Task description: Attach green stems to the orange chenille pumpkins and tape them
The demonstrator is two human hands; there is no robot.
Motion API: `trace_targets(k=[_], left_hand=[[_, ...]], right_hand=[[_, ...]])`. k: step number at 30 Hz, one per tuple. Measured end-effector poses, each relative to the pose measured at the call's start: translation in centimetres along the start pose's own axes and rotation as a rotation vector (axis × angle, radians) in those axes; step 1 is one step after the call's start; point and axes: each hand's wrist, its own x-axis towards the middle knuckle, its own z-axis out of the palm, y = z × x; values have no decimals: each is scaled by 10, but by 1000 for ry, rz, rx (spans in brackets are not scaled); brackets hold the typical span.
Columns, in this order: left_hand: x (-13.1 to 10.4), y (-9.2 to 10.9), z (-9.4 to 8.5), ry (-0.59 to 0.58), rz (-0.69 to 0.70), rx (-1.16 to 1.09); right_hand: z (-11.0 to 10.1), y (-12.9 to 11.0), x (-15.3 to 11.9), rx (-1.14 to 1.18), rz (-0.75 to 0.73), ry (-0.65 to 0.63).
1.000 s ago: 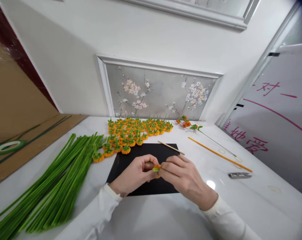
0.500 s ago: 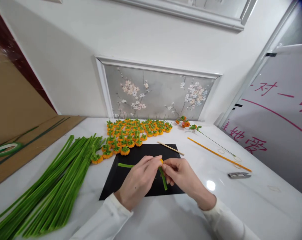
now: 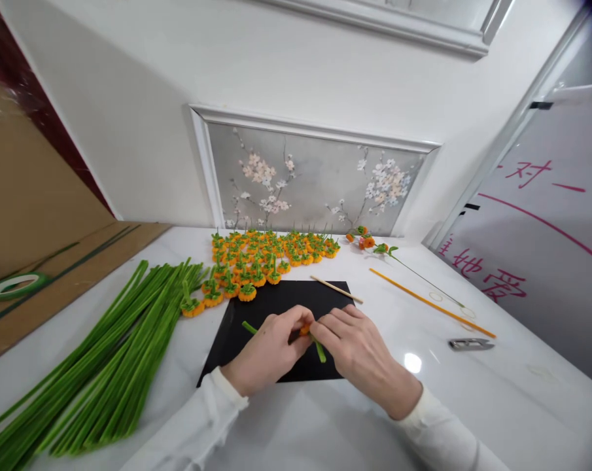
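Note:
Over the black mat (image 3: 276, 304) my left hand (image 3: 269, 347) and my right hand (image 3: 357, 347) meet, fingers bent and pinched together. Between the fingertips is a small orange chenille flower (image 3: 305, 330), mostly covered. A green pipe cleaner (image 3: 321, 352) crosses it; one end points down below my right fingers, and another green end shows beyond my left hand. My right fingers close on the green strip beside the flower. Beyond the mat's left corner stand several finished orange flowers (image 3: 247, 293) with green tops.
Many green pipe cleaners (image 3: 123, 353) lie in a bundle at the left. A wooden stick (image 3: 335, 288) rests on the mat's far right edge. Further right lie an orange pipe cleaner (image 3: 430, 302), thread snips (image 3: 471, 344) and a stemmed flower spray (image 3: 381, 249). Green tape (image 3: 35, 288) sits on cardboard.
My right hand has turned over, its back now facing up, and closed in on my left. The flower and green strip have shifted slightly left and tilted between the fingers.

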Motion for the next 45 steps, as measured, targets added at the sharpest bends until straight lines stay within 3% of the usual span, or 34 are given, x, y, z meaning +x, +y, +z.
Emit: trace_targets(k=[4,10,13,17,19,21,24,30,33,36,42,45], left_hand=[[0,3,-6,-81,-49,-159],[0,2,-5,-140,-104,-361],[1,4,-4,-121,-109,-436],[2,2,0,-7,-129,-567],[2,-1,3,47,-126,-597],[2,-3,5,85,-111,-573],[2,-5,6,113,-77,-482],[2,-4,12,97,-46,-428],[0,-4,16,75,-47,-362],[-1,-5,20,91,-34,-330],[1,-2,23,213,-141,-635],[4,0,19,300,-146,-702]], right_hand=[[-9,-1,2,-37,-70,-6],[-11,3,1,-19,-23,123],[-6,6,1,50,123,202],[-2,10,1,369,413,318],[-2,10,1,597,562,294],[-3,7,2,836,651,179],[-2,-1,4,1048,662,37],[0,-7,9,879,644,213],[1,-6,9,762,622,219],[2,-5,9,795,656,173],[2,1,8,1140,732,159],[3,-1,8,1136,729,172]])
